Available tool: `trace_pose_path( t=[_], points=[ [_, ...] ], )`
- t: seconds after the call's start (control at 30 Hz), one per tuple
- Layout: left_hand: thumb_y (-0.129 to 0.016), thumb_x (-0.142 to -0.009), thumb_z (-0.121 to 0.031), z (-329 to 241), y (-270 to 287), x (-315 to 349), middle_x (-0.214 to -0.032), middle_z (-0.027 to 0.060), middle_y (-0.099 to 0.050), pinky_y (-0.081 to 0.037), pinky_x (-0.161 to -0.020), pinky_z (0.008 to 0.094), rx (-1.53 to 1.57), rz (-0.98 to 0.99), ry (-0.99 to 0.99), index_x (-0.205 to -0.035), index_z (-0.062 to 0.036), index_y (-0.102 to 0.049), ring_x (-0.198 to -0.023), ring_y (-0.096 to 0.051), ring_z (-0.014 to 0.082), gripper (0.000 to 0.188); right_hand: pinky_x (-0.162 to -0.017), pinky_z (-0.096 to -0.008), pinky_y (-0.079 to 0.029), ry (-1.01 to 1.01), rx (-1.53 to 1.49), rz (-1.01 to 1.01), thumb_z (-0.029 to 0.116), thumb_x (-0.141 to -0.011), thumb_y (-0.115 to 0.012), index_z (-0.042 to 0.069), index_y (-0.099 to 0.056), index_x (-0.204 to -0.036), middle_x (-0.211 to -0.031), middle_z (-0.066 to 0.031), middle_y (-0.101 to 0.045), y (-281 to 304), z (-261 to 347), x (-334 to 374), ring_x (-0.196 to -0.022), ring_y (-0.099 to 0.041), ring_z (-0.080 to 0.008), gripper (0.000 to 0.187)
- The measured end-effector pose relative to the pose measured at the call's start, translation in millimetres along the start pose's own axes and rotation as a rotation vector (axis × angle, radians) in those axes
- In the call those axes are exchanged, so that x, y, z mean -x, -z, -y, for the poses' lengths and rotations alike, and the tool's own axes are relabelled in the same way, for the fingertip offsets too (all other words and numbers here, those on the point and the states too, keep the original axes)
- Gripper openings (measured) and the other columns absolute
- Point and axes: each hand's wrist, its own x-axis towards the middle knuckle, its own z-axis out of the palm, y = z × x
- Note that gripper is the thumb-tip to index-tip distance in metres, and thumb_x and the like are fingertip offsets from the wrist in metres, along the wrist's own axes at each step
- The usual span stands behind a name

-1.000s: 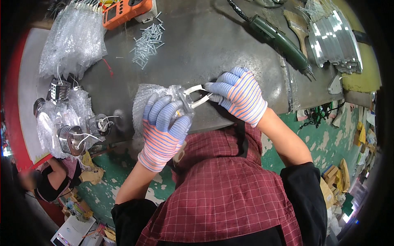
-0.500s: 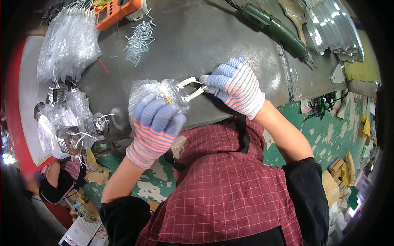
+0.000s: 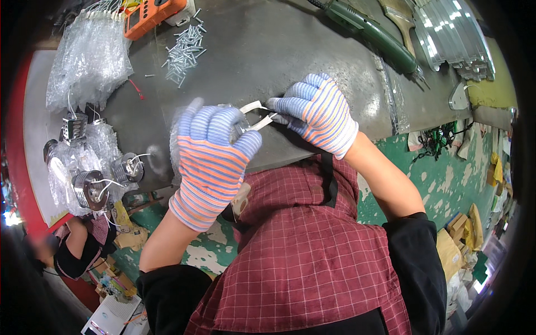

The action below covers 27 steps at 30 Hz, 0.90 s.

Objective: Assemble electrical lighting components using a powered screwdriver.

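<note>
along the left side of the table [image 3: 251, 50], a bundle of bubble-wrapped pieces [image 3: 89, 61] lies with thin wires at its top end, and below it several round metal fittings [image 3: 89, 190] with white wires rest on and beside more bubble wrap [image 3: 106, 145]. past the lower left, part of another person [image 3: 81, 240] shows. next come an orange meter [image 3: 146, 18], a short red tie [image 3: 137, 89] and a loose heap of silver screws [image 3: 184, 53]. near the table's front edge, the left hand [image 3: 215, 148], in a striped glove, lies over a bubble-wrapped piece [image 3: 175, 148], mostly hidden beneath it; whether its fingers grip cannot be told. two white leads [image 3: 250, 106] run right from that piece toward the right hand [image 3: 315, 114], also gloved, whose thumb and fingers pinch their thin ends. farther right are a green power tool [image 3: 371, 33] lying aslant, a flat brush [image 3: 401, 22] just beside it, and a stack of shiny metal strips [image 3: 453, 39].
</note>
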Motion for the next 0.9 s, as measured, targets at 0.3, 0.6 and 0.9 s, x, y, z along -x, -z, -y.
trace_pose_path(
  t=[0.3,0.6,0.9],
  points=[
    [-0.081,-0.067,-0.024,9,-2,34,-0.113,0.0041,-0.055,-0.039,-0.107,0.0618,-0.027,-0.129,-0.085,-0.086,-0.0205,-0.064,-0.119,-0.049,0.0304,0.025,-0.066,-0.0392,-0.045,0.016,0.006,-0.043,0.031,-0.075,-0.075,0.019,-0.074,-0.091,-0.074,-0.0006,-0.062,0,-3,1,-0.073,-0.059,-0.0239,0.02],
    [-0.079,-0.073,-0.033,-11,9,-17,-0.118,0.0131,-0.058,-0.034,-0.109,0.062,0.1,-0.074,0.082,-0.094,-0.0116,-0.062,-0.118,-0.052,0.0383,0.035,-0.074,-0.04,-0.045,0.04,0.234,0.127,0.027,-0.079,-0.067,0.019,-0.071,-0.094,-0.076,-0.0005,-0.057,42,3,-8,-0.076,-0.057,-0.022,0.018],
    [-0.074,-0.074,-0.014,-13,-21,-30,-0.106,0.0143,-0.063,-0.048,-0.088,0.0489,0.285,-0.033,0.074,-0.099,-0.0058,-0.063,-0.096,-0.06,0.0365,0.028,-0.074,-0.0403,-0.043,0.061,0.192,0.219,0.027,-0.079,-0.06,0.021,-0.069,-0.092,-0.076,0.0008,-0.056,59,-11,0,-0.078,-0.057,-0.0205,0.017]
  ],
)
